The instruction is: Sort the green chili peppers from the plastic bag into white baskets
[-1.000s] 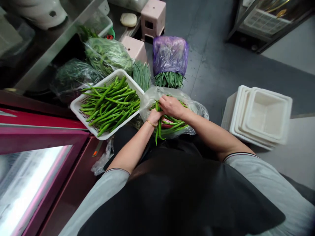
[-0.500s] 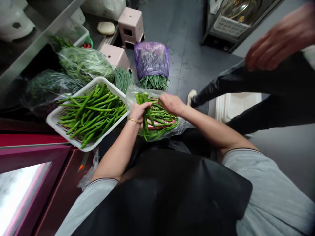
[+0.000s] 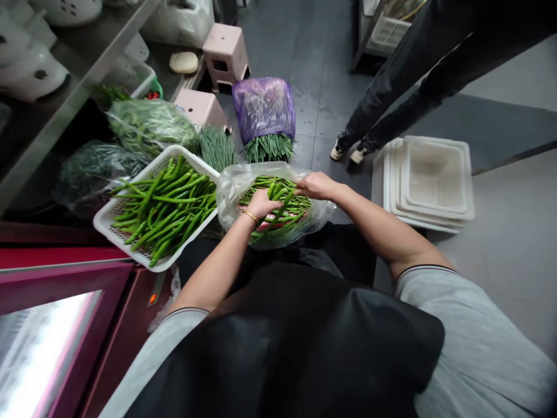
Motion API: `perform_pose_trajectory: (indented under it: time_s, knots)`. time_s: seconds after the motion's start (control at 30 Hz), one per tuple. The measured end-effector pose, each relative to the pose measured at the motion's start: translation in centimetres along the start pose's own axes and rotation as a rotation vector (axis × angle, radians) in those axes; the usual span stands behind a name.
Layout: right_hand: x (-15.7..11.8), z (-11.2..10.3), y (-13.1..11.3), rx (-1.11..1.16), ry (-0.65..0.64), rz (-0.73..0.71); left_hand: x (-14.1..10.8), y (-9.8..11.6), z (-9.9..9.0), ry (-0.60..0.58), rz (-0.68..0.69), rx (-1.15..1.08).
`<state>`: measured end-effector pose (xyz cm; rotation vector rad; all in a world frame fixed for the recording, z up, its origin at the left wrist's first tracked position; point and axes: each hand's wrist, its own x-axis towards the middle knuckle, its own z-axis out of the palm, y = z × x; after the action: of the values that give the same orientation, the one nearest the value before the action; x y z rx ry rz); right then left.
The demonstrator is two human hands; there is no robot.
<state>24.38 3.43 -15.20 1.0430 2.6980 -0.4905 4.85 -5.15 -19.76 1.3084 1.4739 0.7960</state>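
My left hand (image 3: 261, 206), with a gold bracelet at the wrist, is wrapped round a bunch of long green peppers (image 3: 278, 190) over an open clear plastic bag (image 3: 228, 188). More thin green peppers (image 3: 300, 204) lie in the bag, with a bit of red and white under them. At the bag's right side my right hand (image 3: 317, 186) has its fingers pressed together by the peppers; what they hold is too small to make out. Left of the bag, a white perforated basket (image 3: 103, 223) holds a heap of long green peppers (image 3: 167, 203).
Bagged greens (image 3: 152, 125) lie behind the basket. Purple-wrapped green stalks (image 3: 265, 110) and pink stools (image 3: 225, 49) stand ahead. Another person's legs (image 3: 391, 98) are at the upper right, near stacked white baskets (image 3: 465, 180). A red appliance (image 3: 113, 325) is at the lower left.
My left hand has moved right and slightly down with its bunch, which now lies lower over the bag. My right hand has shifted right. The other person's hand has left view and their legs have moved.
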Motion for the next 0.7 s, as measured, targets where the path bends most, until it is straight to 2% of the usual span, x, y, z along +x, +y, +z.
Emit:
perform_pose_trajectory:
  time_s: [0.1,0.2,0.23,0.3,0.4,0.47,0.57,0.63,0.7]
  knots:
    - [1.1,-1.0,-0.2,0.261,0.120,-0.088,1.8,-0.5,-0.5,0.061,0.049,0.080]
    - [1.8,0.1,0.4,0.679,0.274,-0.111,2.7,-0.7,-2.3,0.115,0.082,0.000]
    - [1.8,0.7,0.8,0.740,0.291,-0.082,2.7,-0.8,-3.0,0.137,0.083,-0.039]
    - [1.4,2.4,1.3,0.616,0.184,-0.019,2.4,-0.7,-4.3,0.185,0.071,-0.152]
    - [0.1,5.6,1.1,0.019,-0.151,0.048,1.4,-0.3,-5.3,0.163,0.035,-0.317]
    - [-0.7,7.8,0.3,-0.240,-0.258,0.071,0.8,0.2,-5.2,0.089,0.012,-0.309]
    - [-1.3,9.8,-0.7,-0.296,-0.275,0.050,0.3,0.5,-4.2,-0.051,-0.008,-0.178]
    - [-1.1,9.8,-0.5,-0.299,-0.260,0.001,0.3,0.2,-3.2,-0.092,-0.022,-0.103]
    - [-0.8,8.8,0.2,-0.290,-0.216,-0.020,0.4,-0.5,-2.1,-0.090,-0.027,-0.046]
